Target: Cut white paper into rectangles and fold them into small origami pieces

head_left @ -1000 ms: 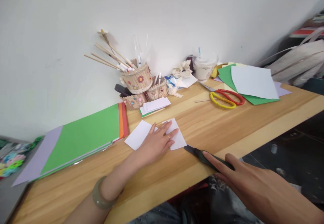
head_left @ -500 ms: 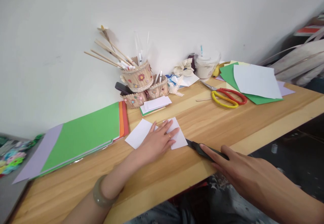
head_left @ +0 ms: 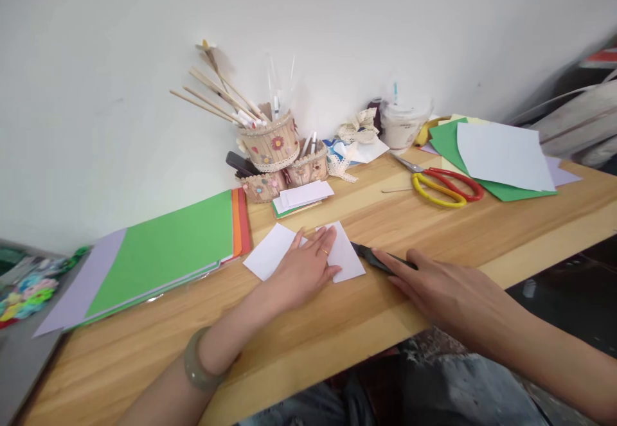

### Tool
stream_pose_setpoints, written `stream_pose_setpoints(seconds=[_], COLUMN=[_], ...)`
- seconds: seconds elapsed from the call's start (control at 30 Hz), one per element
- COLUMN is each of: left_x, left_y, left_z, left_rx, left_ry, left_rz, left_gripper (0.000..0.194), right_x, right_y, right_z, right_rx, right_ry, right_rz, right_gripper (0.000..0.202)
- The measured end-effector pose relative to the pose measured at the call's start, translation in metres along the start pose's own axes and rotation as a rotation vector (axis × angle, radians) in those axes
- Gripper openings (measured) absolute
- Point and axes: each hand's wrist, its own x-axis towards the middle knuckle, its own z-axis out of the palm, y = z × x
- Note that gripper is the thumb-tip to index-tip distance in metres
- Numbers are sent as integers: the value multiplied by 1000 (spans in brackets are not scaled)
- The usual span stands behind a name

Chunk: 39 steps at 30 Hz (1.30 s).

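Two white paper pieces lie side by side on the wooden table: a left paper piece (head_left: 270,251) and a right paper piece (head_left: 348,257). My left hand (head_left: 303,268) rests palm down across both, fingers stretched out, with a ring on one finger. In my right hand (head_left: 434,284) is a black utility knife (head_left: 373,259), its handle under my extended index finger. The knife's tip lies at the right edge of the right paper piece, and I cannot tell whether it touches the paper. Behind my left hand sits a small stack of cut paper (head_left: 306,196).
Scissors (head_left: 441,188) with red and yellow handles lie to the right, near loose paper sheets (head_left: 504,156). At the left is a pack of coloured paper (head_left: 173,246). Decorated holders (head_left: 270,146) with sticks and pens and a lidded cup (head_left: 403,124) stand by the wall.
The knife's tip has gone from near the right paper's front corner to farther up its right edge. My left fingers have drawn closer together. The whole view has shifted slightly.
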Motion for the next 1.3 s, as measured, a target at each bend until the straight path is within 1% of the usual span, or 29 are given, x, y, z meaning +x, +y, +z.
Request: stream_pose_setpoints(seconds=[0.1, 0.33, 0.43, 0.53, 0.6, 0.67, 0.73, 0.8, 0.83, 0.97, 1.03, 1.13, 1.23, 1.3], left_x=[0, 1, 2, 2, 2, 1, 1, 0, 0, 0, 1, 2, 2, 3], left_y=[0, 0, -1, -2, -2, -2, -2, -1, -1, 2, 3, 2, 0, -2], left_z=[-1, 0, 0, 1, 2, 5, 7, 8, 8, 3, 0, -2, 0, 2], left_rx=[8, 12, 14, 24, 31, 34, 34, 33, 33, 6, -32, -86, -101, -99], left_ry=[0, 15, 13, 2, -9, 6, 40, 71, 82, 83, 72, 71, 74, 81], left_rz=[0, 11, 14, 23, 37, 42, 40, 36, 33, 2, -8, -25, -39, -42], left_gripper=[58, 60, 60, 58, 54, 52, 52, 51, 50, 55, 59, 63, 66, 68], right_x=[11, 35, 49, 63, 71, 76, 78, 78, 77, 76, 75, 75, 74, 74], right_y=[2, 5, 13, 26, 34, 37, 34, 23, 16, -14, -23, -28, -28, -27], right_z=[-1, -4, -2, 1, 1, -3, -7, -10, -10, 1, 9, 14, 7, 0], right_rx=[7, 19, 4, -12, -27, -29, 122, 376, 489, 721, 849, 1046, 1210, 1269], right_ry=[-49, -73, -86, -70, -51, -2, 81, 143, 148, 108, 100, 89, 80, 67], right_rz=[18, 40, 106, 177, 195, 193, 162, 119, 100, 40, 71, 212, 318, 323], right_gripper=[48, 43, 43, 42, 43, 41, 37, 36, 36, 36, 43, 52, 50, 45])
